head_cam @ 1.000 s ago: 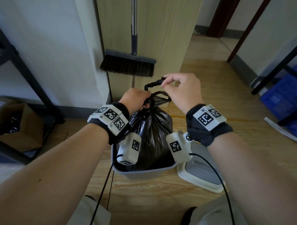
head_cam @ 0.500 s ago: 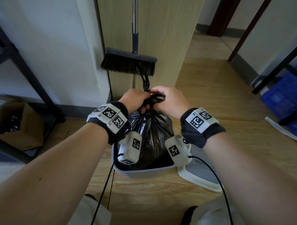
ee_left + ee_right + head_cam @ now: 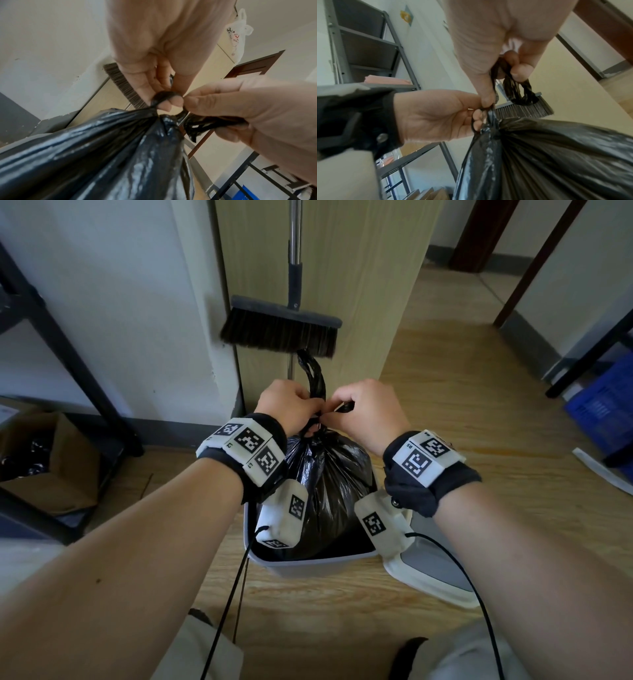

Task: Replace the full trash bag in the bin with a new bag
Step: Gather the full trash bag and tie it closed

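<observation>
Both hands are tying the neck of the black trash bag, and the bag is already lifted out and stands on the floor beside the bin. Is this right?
Not quite. The head view shows the black trash bag still sitting inside the bin, not on the floor beside it. The rest holds: the left hand and the right hand both work at the bag's gathered neck.

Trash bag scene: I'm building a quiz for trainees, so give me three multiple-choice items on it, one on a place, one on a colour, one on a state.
1. Where is the trash bag?
A. On the cardboard box
B. In the bin
C. On the shelf

2. What colour is the bag?
A. White
B. Blue
C. Black

3. What are the hands doing?
A. Both grip the bag's gathered top
B. Both hang free
C. One holds the broom

Answers: B, its lower part sits inside the bin's rim; C, glossy black plastic in every view; A, the left hand and right hand pinch the twisted neck and its strands.
</observation>
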`<state>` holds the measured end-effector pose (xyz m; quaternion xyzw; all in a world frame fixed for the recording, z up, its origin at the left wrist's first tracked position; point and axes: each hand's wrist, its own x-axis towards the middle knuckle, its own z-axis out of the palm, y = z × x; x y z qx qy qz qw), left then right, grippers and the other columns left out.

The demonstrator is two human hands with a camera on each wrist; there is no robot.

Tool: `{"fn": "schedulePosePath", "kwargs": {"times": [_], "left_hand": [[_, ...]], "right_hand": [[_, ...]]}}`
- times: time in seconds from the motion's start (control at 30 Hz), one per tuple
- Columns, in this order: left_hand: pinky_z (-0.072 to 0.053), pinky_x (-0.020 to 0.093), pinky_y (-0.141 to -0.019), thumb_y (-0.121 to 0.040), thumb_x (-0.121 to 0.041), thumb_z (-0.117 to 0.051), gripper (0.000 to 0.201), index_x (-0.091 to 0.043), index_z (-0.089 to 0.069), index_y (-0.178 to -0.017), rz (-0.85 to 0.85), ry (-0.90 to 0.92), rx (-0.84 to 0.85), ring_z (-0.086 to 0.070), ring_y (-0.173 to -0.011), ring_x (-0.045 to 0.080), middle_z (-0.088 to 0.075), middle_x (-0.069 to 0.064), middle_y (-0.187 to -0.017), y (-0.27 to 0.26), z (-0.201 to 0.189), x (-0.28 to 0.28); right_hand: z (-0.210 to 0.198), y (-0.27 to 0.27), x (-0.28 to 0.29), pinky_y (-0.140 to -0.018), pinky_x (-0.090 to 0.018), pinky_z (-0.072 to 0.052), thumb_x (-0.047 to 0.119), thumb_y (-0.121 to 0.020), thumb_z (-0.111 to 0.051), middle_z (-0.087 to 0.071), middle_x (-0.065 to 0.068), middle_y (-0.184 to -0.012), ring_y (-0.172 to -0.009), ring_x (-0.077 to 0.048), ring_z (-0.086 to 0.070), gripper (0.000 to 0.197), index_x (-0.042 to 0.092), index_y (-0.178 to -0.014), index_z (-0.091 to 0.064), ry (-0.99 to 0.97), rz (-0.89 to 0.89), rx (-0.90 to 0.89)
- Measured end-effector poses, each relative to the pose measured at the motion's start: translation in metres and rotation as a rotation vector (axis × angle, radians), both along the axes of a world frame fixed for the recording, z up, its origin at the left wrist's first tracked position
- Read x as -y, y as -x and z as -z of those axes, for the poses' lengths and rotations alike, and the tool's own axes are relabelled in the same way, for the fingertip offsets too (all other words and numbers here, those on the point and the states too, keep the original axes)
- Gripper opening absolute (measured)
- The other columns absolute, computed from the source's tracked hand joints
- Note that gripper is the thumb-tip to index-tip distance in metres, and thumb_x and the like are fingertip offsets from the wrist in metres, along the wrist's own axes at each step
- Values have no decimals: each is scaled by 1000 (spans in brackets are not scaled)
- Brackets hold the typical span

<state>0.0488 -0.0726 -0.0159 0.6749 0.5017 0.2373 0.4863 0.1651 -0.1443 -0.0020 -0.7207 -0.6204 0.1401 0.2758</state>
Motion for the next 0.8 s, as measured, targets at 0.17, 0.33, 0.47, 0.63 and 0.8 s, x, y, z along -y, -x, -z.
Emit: {"fn": "schedulePosePath", "kwargs": {"times": [0.17,0.33,0.47,0.63,0.8], "left_hand": [[-55,31,-57,-83,-13,-60,11,-14,-51,-76,-31,-53,8,-60,-53,20,-57,5,-73,-2,-6,1],[-48,29,-63,-70,-5,-62,15,-14,-54,-79,82,-23,-60,-53,-72,18,-54,1,-75,2,-10,0],[-38,20,-55,-69,-1,-65,28,-23,-49,-65,148,-218,-163,-47,-64,8,-51,-7,-72,8,-7,-3],[-41,11,-59,-73,0,-65,24,-21,-58,-63,201,-315,-166,-54,-67,3,-59,-9,-72,8,-6,-1],[-48,13,-71,-72,-10,-74,11,-19,-73,-79,264,-210,-134,-62,-77,1,-69,-10,-81,9,-6,-1]], "right_hand": [[1,5,-3,-85,-23,-52,14,-85,-61,-76,-1,-97,-88,-15,-69,21,17,-99,-77,86,-38,33],[1,0,-3,-58,-5,-42,14,-85,-65,-73,1,-92,-66,-2,-58,22,15,-104,-75,187,-40,-110],[3,-3,-6,-56,-14,-37,13,-90,-58,-64,2,-89,-65,-2,-52,24,13,-110,-70,286,-18,-165],[5,-7,-7,-53,-25,-42,9,-91,-53,-58,0,-74,-68,-16,-54,18,19,-79,-62,348,119,-474],[6,-15,-6,-49,-21,-40,12,-89,-56,-61,-2,-80,-68,-14,-54,11,15,-92,-67,279,253,-624]]}}
